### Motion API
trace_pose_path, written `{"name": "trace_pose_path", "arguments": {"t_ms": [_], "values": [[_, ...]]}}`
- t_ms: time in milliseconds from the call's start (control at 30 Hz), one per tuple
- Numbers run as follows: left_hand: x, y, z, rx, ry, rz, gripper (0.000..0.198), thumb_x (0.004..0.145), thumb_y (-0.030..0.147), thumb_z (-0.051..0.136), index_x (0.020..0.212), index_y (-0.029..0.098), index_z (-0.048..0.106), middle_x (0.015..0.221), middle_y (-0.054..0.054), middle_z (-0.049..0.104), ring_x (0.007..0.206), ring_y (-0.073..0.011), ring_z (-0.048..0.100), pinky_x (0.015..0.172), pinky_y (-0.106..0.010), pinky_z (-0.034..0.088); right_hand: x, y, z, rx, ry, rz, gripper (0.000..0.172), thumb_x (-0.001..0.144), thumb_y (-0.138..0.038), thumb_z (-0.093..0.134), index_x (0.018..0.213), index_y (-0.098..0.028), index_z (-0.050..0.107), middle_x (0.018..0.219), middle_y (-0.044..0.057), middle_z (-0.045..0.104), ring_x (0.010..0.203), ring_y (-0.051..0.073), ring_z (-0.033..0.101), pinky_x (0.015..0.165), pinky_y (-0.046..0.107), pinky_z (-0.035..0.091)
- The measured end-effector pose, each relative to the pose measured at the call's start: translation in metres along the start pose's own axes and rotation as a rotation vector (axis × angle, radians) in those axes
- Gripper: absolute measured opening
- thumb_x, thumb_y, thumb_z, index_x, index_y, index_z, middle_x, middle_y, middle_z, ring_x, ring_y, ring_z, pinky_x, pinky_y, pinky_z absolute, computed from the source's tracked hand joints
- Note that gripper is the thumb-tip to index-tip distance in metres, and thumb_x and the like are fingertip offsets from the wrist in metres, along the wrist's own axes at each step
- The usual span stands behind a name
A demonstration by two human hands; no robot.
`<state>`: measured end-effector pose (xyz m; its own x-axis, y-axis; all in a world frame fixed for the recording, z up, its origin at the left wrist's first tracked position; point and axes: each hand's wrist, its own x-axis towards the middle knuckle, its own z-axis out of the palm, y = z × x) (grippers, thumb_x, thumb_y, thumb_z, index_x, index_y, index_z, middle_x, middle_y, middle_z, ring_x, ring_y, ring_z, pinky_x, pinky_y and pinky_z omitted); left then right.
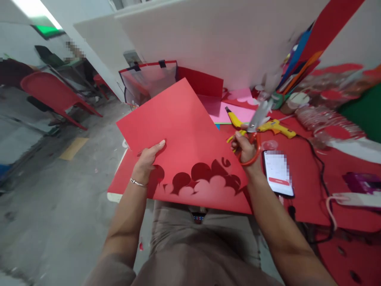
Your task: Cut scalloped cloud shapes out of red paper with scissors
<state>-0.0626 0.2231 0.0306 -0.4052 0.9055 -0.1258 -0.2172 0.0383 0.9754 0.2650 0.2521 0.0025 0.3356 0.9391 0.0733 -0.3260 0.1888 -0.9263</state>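
Observation:
A large sheet of red paper (175, 123) is held up, tilted, over the red table. My left hand (148, 157) grips its lower left edge, thumb on top. In my right hand (245, 149) are orange-handled scissors (256, 149), their blades pointing up and away, beside the sheet's right edge. Below the sheet, near the table's front edge, lie dark red and lighter scalloped paper shapes (205, 182). Just past my right hand are a yellow cutter (233, 118) and a yellow glue gun (276, 127).
A phone (278, 172) lies right of my right hand, near a black cable (320, 167). Wrapped red items (330, 115) and a purple object (361, 182) are farther right. Pink paper (238, 113) and a bag (151, 81) stand behind. A red chair (55, 93) is at left.

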Motion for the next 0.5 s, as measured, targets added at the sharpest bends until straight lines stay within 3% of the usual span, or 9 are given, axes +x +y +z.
{"name": "trace_pose_path", "arguments": {"t_ms": [100,167,267,300,400,467,500], "values": [[0.0,-0.003,0.009,-0.101,-0.034,-0.052,0.032,0.068,0.039,0.107,0.087,0.02,0.089,0.092,-0.008,0.086,0.104,-0.0305,0.085,0.081,-0.037,0.073,-0.015,-0.031,-0.006,0.027,0.085,-0.152,0.057,0.073,-0.054,0.098,0.114,-0.028,0.069,0.069,-0.009,0.059,0.053,0.011,0.052,0.05,0.023,0.05],[0.001,-0.004,0.015,-0.144,-0.041,-0.063,0.03,0.07,0.038,0.106,0.087,0.021,0.088,0.093,-0.008,0.086,0.102,-0.0307,0.085,0.076,-0.037,0.072,-0.03,-0.049,-0.013,0.002,0.052,-0.182,0.053,0.076,-0.054,0.097,0.112,-0.027,0.07,0.072,-0.007,0.062,0.054,0.011,0.055,0.051,0.024,0.051],[0.0,-0.007,0.022,-0.206,0.023,-0.058,0.033,0.072,0.043,0.105,0.086,0.021,0.086,0.09,-0.008,0.085,0.098,-0.0315,0.084,0.075,-0.04,0.073,-0.057,-0.064,-0.024,-0.157,0.168,-0.348,0.043,0.082,-0.049,0.094,0.112,-0.027,0.073,0.072,-0.004,0.066,0.054,0.015,0.058,0.049,0.028,0.05],[-0.001,-0.008,0.024,-0.226,0.054,-0.056,0.033,0.073,0.045,0.104,0.086,0.021,0.085,0.09,-0.008,0.084,0.099,-0.0315,0.084,0.077,-0.041,0.073,-0.066,-0.066,-0.027,-0.211,0.243,-0.438,0.04,0.083,-0.047,0.093,0.112,-0.027,0.074,0.069,-0.003,0.064,0.054,0.018,0.059,0.05,0.033,0.052],[-0.006,-0.018,0.029,-0.246,0.124,-0.053,0.032,0.078,0.048,0.101,0.089,0.023,0.084,0.088,-0.006,0.082,0.104,-0.0309,0.083,0.081,-0.042,0.073,-0.089,-0.063,-0.03,-0.359,0.429,-0.508,0.036,0.086,-0.04,0.094,0.115,-0.032,0.075,0.074,0.0,0.069,0.055,0.024,0.06,0.052,0.042,0.055],[-0.012,-0.028,0.031,-0.228,0.105,-0.056,0.033,0.08,0.052,0.099,0.089,0.025,0.082,0.086,-0.005,0.08,0.104,-0.0312,0.083,0.079,-0.042,0.072,-0.101,-0.052,-0.025,-0.36,0.418,-0.471,0.039,0.087,-0.043,0.094,0.118,-0.032,0.073,0.078,-0.001,0.072,0.053,0.022,0.062,0.051,0.04,0.055],[-0.015,-0.033,0.032,-0.218,0.074,-0.056,0.034,0.081,0.056,0.098,0.088,0.026,0.081,0.084,-0.004,0.08,0.104,-0.0315,0.083,0.078,-0.042,0.072,-0.105,-0.045,-0.021,-0.364,0.353,-0.402,0.042,0.088,-0.046,0.094,0.12,-0.031,0.072,0.08,-0.001,0.075,0.054,0.022,0.067,0.051,0.037,0.056]]}}
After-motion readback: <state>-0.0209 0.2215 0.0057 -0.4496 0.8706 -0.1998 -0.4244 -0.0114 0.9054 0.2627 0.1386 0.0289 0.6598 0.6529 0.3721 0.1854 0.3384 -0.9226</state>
